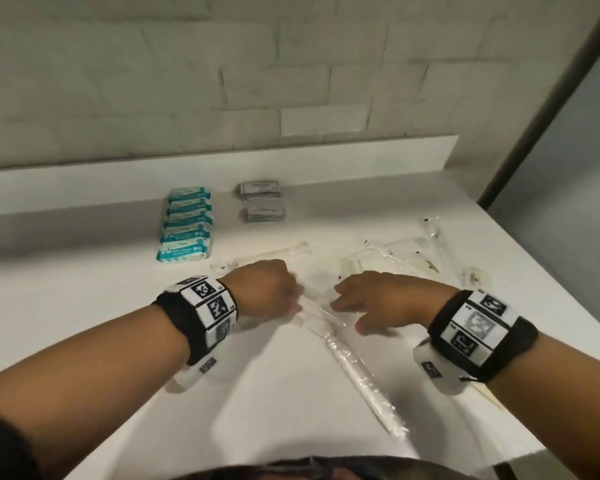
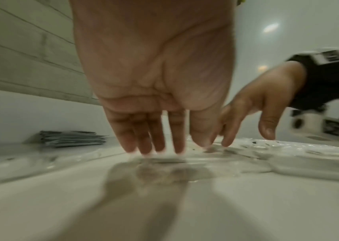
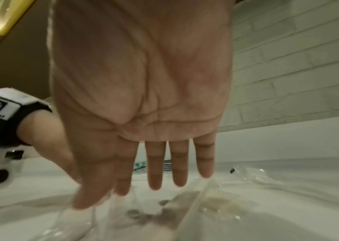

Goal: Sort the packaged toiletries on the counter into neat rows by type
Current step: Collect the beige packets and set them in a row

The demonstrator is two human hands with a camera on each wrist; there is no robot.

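A long clear-wrapped toothbrush packet (image 1: 359,372) lies slanted on the white counter (image 1: 84,289), its far end between my two hands. My left hand (image 1: 291,301) has straight fingers touching that clear wrapper (image 2: 164,160). My right hand (image 1: 343,306) is spread flat just above the same wrapper (image 3: 195,203), fingertips at the plastic. A row of teal packets (image 1: 185,226) and a short row of grey sachets (image 1: 262,202) lie at the back. More clear-wrapped toothbrushes (image 1: 406,261) lie scattered to the right, and one (image 1: 260,258) sits beyond my left hand.
A tiled wall with a low white ledge (image 1: 222,164) backs the counter. The counter's right edge (image 1: 548,282) runs diagonally near the scattered packets. Bare counter stretches to the left (image 1: 66,306) and in front of my left arm.
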